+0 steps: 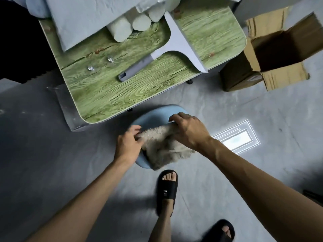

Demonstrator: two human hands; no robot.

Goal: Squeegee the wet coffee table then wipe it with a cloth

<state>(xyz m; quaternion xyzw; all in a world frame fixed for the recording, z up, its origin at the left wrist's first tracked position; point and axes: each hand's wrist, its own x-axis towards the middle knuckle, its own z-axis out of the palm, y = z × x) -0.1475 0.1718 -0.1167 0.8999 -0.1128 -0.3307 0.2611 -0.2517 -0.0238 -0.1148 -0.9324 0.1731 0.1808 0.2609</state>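
With left hand (pixel 128 145) and right hand (pixel 190 133), fingers curled, grips cloth (pixel 164 151) at its 9 and 2 o'clock ends on blue stool (pixel 152 116), at 6 o'clock from bench (pixel 104 95). Has squeegee (pixel 174 55) lying flat on bench, at 12 o'clock from cloth.

A grey squeegee (pixel 181 44) lies on the green wood-grain coffee table (pixel 108 95), beside white rolls (pixel 132 27), a pale sheet (pixel 83 20) and two small clear objects (pixel 90 68), possibly glass beads.
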